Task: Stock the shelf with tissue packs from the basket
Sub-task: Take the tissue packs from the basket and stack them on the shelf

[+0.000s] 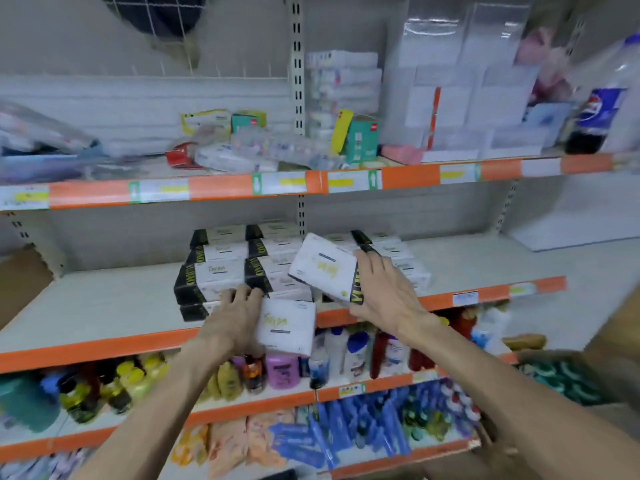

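Both hands are up at the middle shelf (104, 306), each closed around one tissue pack. Left hand (232, 317) grips a white pack (287, 323) by its left end, fingers curled over the top, holding it at the shelf's front edge just below the stack. Right hand (384, 292) clasps a second pack (323, 268) tilted in the air, fingers wrapped over its black end, just in front of the stack's right column.

By my reading the job is well along but not finished. The stack (242, 265) of black-and-white packs already sits several layers high and about three columns wide in the middle of the shelf, yet bare board lies wide to its left and right, so there is room for more. These two packs are not yet set down.

The basket is not in view, so what remains in it cannot be told.

Other shelves serve as holders too: the top shelf (415, 174) carries blurred white packets and boxes, a lower shelf (381, 379) holds bottles (353, 351), and the lowest holds blue and orange pouches (329, 441).
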